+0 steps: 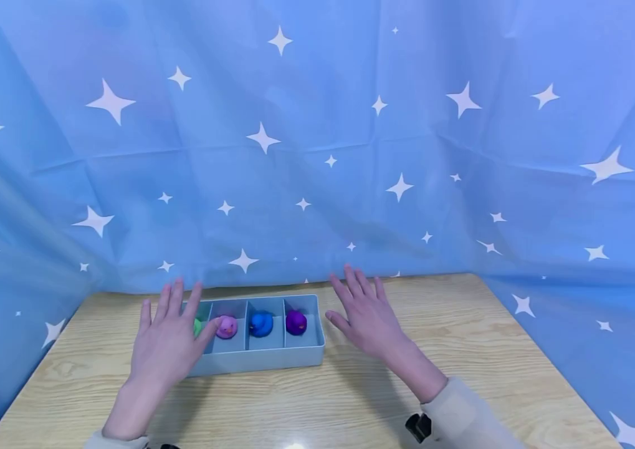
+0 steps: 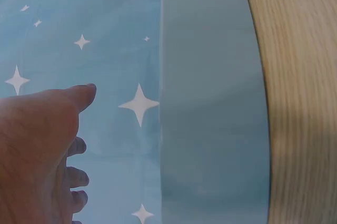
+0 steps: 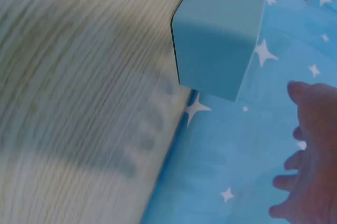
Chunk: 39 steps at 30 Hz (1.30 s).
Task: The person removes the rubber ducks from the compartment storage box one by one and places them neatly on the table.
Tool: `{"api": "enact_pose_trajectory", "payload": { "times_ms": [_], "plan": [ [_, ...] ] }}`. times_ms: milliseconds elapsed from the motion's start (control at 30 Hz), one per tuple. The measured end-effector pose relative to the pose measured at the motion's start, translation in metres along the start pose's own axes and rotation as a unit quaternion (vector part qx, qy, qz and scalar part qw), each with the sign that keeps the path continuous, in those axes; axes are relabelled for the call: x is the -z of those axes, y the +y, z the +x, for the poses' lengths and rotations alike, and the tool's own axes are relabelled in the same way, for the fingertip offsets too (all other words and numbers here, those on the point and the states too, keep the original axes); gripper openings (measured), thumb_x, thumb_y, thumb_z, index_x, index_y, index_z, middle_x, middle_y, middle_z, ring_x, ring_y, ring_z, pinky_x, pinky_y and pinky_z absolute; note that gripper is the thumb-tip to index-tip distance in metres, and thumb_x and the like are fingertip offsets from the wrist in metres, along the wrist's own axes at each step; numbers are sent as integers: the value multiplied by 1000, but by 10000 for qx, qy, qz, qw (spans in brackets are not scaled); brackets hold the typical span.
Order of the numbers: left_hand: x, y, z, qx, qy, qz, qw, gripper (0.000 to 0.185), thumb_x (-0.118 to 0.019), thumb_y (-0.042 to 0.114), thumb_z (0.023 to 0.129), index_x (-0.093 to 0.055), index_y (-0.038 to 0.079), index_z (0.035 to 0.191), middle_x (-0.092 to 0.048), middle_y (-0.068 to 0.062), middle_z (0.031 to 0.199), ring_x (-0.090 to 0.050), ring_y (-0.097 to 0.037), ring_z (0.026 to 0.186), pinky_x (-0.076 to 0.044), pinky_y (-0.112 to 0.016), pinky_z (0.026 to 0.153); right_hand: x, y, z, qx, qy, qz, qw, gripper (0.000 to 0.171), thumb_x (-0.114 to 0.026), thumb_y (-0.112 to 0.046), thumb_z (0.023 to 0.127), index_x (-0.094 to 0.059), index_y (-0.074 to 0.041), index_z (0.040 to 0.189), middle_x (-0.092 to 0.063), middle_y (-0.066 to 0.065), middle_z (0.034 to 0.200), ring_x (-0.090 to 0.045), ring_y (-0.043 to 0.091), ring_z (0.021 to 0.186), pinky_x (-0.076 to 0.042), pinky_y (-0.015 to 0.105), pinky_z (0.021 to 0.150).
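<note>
A light blue box [image 1: 255,360] with dividers lies on the table, one small toy duck per visible compartment. From left to right these are a green duck [image 1: 197,327], mostly hidden, a pink duck [image 1: 226,327], a blue duck [image 1: 261,323] and a purple duck [image 1: 296,322]. My left hand [image 1: 164,343] spreads its fingers over the box's left end, covering it in the head view. Beyond the box's right end, my right hand [image 1: 368,317] hovers with fingers extended, holding nothing. Both wrist views show the hands apart from the box wall [image 2: 213,103].
The wooden table [image 1: 463,349] reaches back to a blue curtain [image 1: 317,187] with white stars, which also hangs along both sides. A black device [image 1: 419,428] sits at the right sleeve [image 1: 463,411].
</note>
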<state>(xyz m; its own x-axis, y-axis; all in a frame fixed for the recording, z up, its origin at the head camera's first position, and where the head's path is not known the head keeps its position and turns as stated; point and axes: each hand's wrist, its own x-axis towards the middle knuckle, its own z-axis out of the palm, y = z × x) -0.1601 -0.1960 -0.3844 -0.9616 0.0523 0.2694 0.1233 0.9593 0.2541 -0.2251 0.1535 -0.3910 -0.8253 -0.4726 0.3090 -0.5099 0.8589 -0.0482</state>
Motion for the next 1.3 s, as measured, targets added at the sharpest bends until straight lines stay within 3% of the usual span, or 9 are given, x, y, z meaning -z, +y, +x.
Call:
{"api": "enact_pose_trajectory", "payload": {
  "times_ms": [167,333,633,900,1300],
  "plan": [
    [-2,-10,-4,69,-121,-123,9998,82,-52,54,104,-27,2,161,-14,-34,164,-11,-53,151,-3,-73,116,-4,-6,2,209,25,154,9997,71,-61,-42,103,-37,-6,159,-26,27,163,-27,45,150,-24,65,118],
    [-4,-16,-7,67,-122,-232,9996,84,-50,58,104,-27,0,161,-17,-35,163,-13,-54,150,-8,-75,115,-7,-12,6,403,-78,466,9981,72,-63,-40,103,-35,-4,159,-27,27,163,-27,42,150,-25,54,122],
    [-8,-22,-9,74,-123,-329,9994,85,-61,48,101,-28,-4,159,-19,-37,161,-15,-56,148,-11,-76,114,-11,-28,11,421,-109,1148,9924,71,-66,-38,102,-37,-8,159,-29,20,165,-31,36,150,-35,52,117],
    [-15,-25,-13,106,-272,-380,9989,85,-66,43,99,-29,-6,158,-20,-39,160,-18,-57,147,-14,-76,113,-14,-39,12,171,-325,2506,9674,66,-64,-34,103,-39,-8,158,-29,15,166,-32,37,149,-36,58,115],
    [-25,-30,-16,115,-341,-773,9964,81,-59,44,103,-27,-7,158,-19,-38,161,-15,-58,147,-15,-76,112,-23,-48,15,356,-371,2513,9665,60,-69,-24,100,-47,-6,153,-33,17,164,-35,37,148,-36,56,115]
  ]
}}
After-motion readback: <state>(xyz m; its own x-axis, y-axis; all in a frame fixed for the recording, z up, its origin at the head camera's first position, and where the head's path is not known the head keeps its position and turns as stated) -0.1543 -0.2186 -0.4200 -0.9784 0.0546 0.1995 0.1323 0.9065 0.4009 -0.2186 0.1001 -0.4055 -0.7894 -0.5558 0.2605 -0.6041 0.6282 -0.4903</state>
